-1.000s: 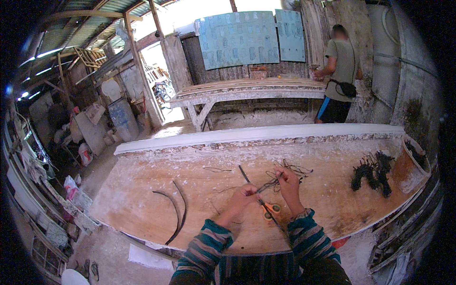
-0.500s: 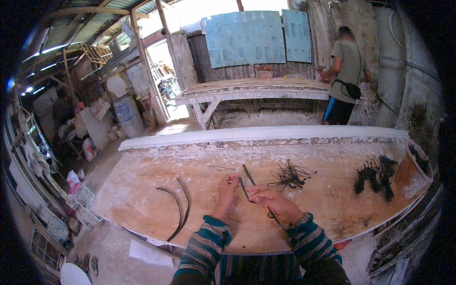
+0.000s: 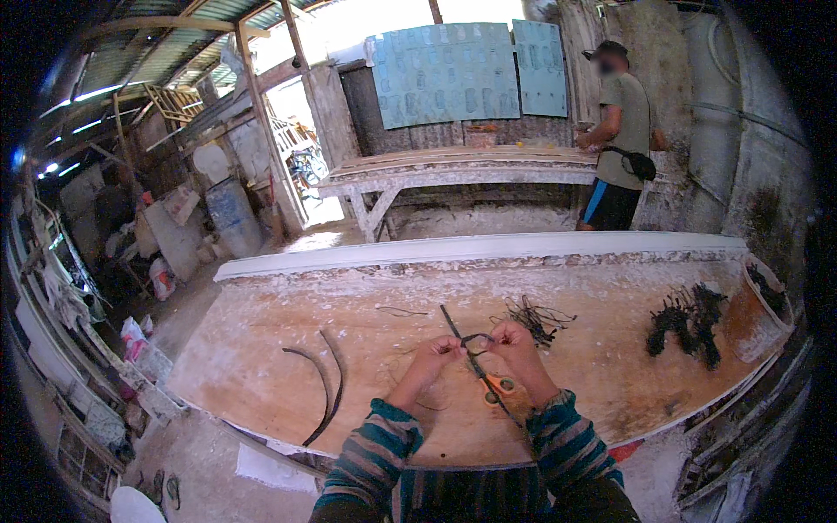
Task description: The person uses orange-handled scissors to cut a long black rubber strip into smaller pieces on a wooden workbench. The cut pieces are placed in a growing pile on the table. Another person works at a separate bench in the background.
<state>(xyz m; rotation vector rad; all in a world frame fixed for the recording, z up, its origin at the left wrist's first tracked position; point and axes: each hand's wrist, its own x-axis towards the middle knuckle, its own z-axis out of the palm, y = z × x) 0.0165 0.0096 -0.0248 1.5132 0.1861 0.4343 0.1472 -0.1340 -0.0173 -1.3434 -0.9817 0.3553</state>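
My left hand (image 3: 436, 355) pinches one side of a short black strip (image 3: 476, 336), bent into a small loop. Thumb and fingers of my right hand (image 3: 516, 346) are closed on its other side. Under the loop a long black strap (image 3: 452, 322) lies across the wooden tabletop (image 3: 261, 314), running toward my body. Beside that strap rest orange-handled scissors (image 3: 497, 389), partly below my right wrist. A loose pile of thin black cords (image 3: 545, 324) sits just beyond my right hand. One thin cord loop (image 3: 401, 311) lies past my left hand.
Two curved black strips (image 3: 332, 383) lie at the left. Bundles of black cord (image 3: 689, 327) and a dirty brown bucket (image 3: 754, 318) stand at the right. A white ledge (image 3: 479, 250) borders the far edge. Beyond it, a person (image 3: 623, 131) stands at another bench (image 3: 471, 167).
My hands have drawn level, and the strip is now bent into a loop between them. My right hand moved up and right, uncovering the scissors. The person at the far bench has turned leftward.
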